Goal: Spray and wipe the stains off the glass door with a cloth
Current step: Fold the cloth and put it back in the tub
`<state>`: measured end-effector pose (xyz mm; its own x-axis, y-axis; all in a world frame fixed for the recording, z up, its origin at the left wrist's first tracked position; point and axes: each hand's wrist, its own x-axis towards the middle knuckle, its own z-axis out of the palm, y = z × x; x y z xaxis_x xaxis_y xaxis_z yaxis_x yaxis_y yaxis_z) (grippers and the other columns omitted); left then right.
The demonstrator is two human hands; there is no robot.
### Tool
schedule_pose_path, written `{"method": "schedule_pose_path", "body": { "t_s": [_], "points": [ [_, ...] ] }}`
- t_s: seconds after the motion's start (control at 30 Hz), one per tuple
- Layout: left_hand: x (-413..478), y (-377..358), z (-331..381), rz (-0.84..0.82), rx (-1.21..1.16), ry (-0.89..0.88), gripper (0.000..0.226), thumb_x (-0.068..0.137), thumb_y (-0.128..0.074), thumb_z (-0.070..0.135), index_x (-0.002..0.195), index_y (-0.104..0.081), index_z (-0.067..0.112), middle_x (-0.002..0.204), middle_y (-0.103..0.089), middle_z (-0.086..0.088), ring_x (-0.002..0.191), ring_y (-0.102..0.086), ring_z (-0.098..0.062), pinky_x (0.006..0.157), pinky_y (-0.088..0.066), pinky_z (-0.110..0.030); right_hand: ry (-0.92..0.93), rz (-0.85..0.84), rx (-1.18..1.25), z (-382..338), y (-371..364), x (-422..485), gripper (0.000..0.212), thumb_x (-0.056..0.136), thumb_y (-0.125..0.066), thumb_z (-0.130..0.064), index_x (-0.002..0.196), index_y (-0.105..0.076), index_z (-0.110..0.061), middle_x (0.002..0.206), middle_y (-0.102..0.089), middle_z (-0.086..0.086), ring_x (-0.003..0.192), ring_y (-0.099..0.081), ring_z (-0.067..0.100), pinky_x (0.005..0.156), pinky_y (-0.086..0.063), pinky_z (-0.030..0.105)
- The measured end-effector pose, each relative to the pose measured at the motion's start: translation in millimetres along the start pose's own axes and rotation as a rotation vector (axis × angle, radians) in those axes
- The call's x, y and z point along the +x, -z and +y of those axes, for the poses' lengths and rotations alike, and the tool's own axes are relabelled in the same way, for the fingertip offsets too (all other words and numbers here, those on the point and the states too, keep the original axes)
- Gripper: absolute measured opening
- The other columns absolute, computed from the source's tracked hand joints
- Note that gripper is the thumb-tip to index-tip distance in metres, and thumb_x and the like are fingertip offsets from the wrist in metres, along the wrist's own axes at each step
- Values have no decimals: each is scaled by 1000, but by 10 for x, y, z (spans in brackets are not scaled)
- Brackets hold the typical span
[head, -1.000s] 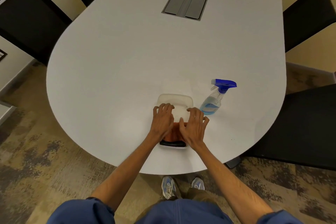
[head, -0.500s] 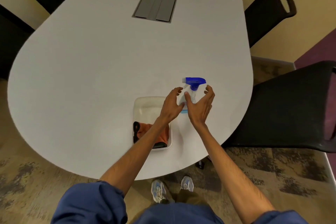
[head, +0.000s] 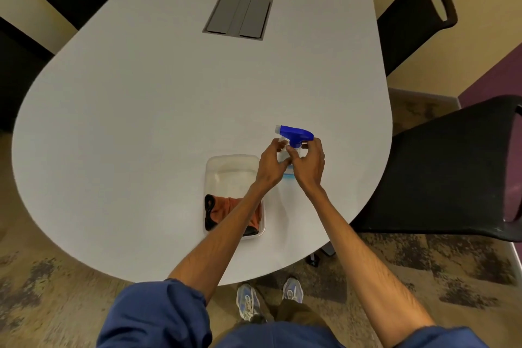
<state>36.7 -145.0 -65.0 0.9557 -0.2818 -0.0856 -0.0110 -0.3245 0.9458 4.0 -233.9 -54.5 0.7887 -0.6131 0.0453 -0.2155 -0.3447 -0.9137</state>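
A: What could go wrong here?

B: The bottle stands on the table, just at three o'clock of the tray. It is clear and likely slick; a loose pinch at the neck could tip it, or a finger on the trigger could spray the table. The cloth lies in the tray under the left forearm, which could drag it out. No glass door is in view.

A: And the hands?

B: Both reach forward, close together. The left hand curls on the bottle's nine o'clock side, the right hand at its three o'clock side, fingers wrapped around the neck.
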Motion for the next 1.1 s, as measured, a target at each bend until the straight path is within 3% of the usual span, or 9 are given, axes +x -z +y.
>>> {"method": "schedule_pose_path", "body": {
  "t_s": [0.07, 0.13, 0.23, 0.5, 0.67, 0.77, 0.87, 1.0, 1.1],
  "points": [
    [4, 43, 33, 37, -38, -30, 37, 94, -64, 14, 127, -54, 1, 121, -65, -15, 111, -63, -26, 101, -51, -37, 75, -4, 17, -121, 32, -1, 38, 89, -71, -12, 123, -56, -4, 114, -61, 6, 100, -59, 15, 82, -53, 20],
    [22, 135, 111, 71, -66, -80, 35, 92, -67, 17, 124, -56, 6, 115, -67, -6, 105, -63, -15, 94, -52, -26, 149, 3, 33, -305, 71, 21, 35, 89, -71, -13, 121, -57, -6, 110, -58, -1, 98, -57, 9, 84, -56, 33],
    [54, 328, 277, 153, -74, -159, 36, 89, -71, 27, 120, -59, 15, 108, -67, 6, 96, -63, -3, 82, -48, -8, 271, -8, 34, -618, 110, 87, 34, 89, -71, -16, 120, -59, -8, 112, -61, 2, 99, -58, 9, 84, -55, 29],
    [-20, 1071, 300, 284, 135, -301, 52, 79, -70, 47, 118, -67, 13, 109, -73, -4, 90, -66, -11, 76, -51, -14, 392, -116, 59, -1023, -184, 29, 40, 87, -75, -24, 120, -61, -7, 115, -66, 9, 98, -61, 13, 76, -54, 24],
    [-196, 1378, 95, 327, 161, -252, 56, 78, -67, 57, 119, -68, 18, 112, -73, 1, 90, -65, -1, 75, -51, -9, 378, -200, 100, -1010, -463, -135, 42, 83, -79, -29, 117, -63, -11, 109, -67, 1, 94, -61, 8, 74, -52, 18],
    [-310, 1486, -48, 335, 162, -205, 53, 79, -70, 52, 121, -68, 20, 113, -73, 3, 92, -66, 1, 74, -51, -8, 365, -260, 101, -947, -604, -242, 43, 81, -80, -31, 117, -63, -14, 106, -66, -3, 92, -62, 7, 77, -54, 24],
    [-402, 1545, -233, 311, 163, -134, 48, 82, -75, 40, 123, -67, 17, 116, -72, 3, 96, -66, 0, 77, -53, -12, 344, -322, 75, -831, -707, -351, 46, 80, -81, -33, 119, -63, -15, 106, -68, -2, 92, -63, 7, 78, -53, 21],
    [-484, 1512, -417, 227, 166, -16, 46, 84, -76, 27, 125, -64, 9, 120, -71, -5, 103, -67, -13, 89, -58, -33, 302, -379, 12, -624, -791, -477, 44, 79, -82, -32, 116, -64, -15, 103, -68, -1, 88, -60, 5, 74, -39, 6],
    [-529, 1443, -487, 186, 134, 57, 45, 86, -74, 24, 126, -62, 7, 121, -69, -9, 107, -66, -19, 96, -56, -40, 245, -390, -20, -473, -814, -545, 44, 79, -82, -30, 116, -63, -13, 104, -69, 1, 89, -59, 5, 72, -36, 2]
  ]
}}
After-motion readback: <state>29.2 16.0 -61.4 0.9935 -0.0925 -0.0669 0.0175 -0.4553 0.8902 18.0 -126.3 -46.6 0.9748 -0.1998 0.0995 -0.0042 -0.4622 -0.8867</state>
